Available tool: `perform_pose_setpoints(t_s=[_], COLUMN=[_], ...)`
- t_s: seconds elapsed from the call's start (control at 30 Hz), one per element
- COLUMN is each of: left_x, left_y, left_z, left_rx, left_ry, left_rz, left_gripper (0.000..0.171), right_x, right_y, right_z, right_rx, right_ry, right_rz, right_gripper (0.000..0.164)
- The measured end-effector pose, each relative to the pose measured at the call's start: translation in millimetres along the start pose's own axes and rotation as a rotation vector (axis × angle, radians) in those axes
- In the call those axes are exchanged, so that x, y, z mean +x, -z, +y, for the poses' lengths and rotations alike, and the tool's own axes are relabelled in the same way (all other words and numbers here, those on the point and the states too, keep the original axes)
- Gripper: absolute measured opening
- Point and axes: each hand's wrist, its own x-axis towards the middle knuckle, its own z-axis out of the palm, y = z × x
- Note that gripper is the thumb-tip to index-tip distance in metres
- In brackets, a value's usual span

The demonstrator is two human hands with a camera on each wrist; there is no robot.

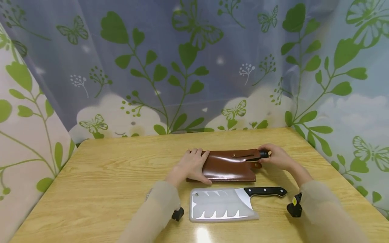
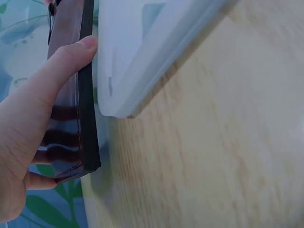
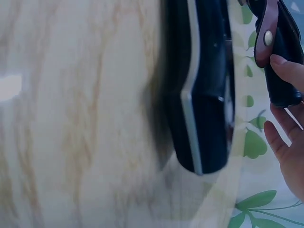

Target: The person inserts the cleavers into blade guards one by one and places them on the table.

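A brown leather knife sheath (image 1: 228,165) lies flat on the table, its open end to the right. My left hand (image 1: 192,165) grips across its left end, thumb at the near edge and fingers over the far edge; the left wrist view shows the thumb (image 2: 78,52) on the dark edge. A black handle (image 1: 263,154) sticks out of the sheath's right end, and its blade is hidden. My right hand (image 1: 278,157) holds this handle between thumb and fingers, beside a snap strap (image 3: 268,35). Closer to me lies a cleaver (image 1: 265,191) with a black riveted handle.
The cleaver's blade is inside a pale translucent guard (image 1: 218,206), parallel to the sheath. Both lie on a wood-grain table (image 1: 115,168). A leaf-and-butterfly patterned cloth (image 1: 182,67) hangs behind the table and along its sides.
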Motion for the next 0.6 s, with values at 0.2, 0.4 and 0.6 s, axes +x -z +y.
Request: perform_pose_setpoints(t_s=[0.2, 0.4, 0.6], left_x=[3.8, 0.3, -3.1], left_y=[-4.5, -5.1, -5.3], left_z=[2.6, 4.7, 1.4], left_rx=[-0.002, -0.044, -0.033], left_ry=[0.002, 0.006, 0.006], left_rz=[-0.035, -0.125, -0.111], left_gripper=[0.117, 0.115, 0.109], right_x=[1.7, 0.2, -3.2], right_y=[-5.4, -11.3, -3.7], right_z=[4.0, 5.1, -1.0], right_rx=[-0.027, -0.036, -0.036], right_ry=[0.001, -0.048, -0.067], right_rz=[-0.058, -0.129, -0.119], right_gripper=[0.034, 0.038, 0.047])
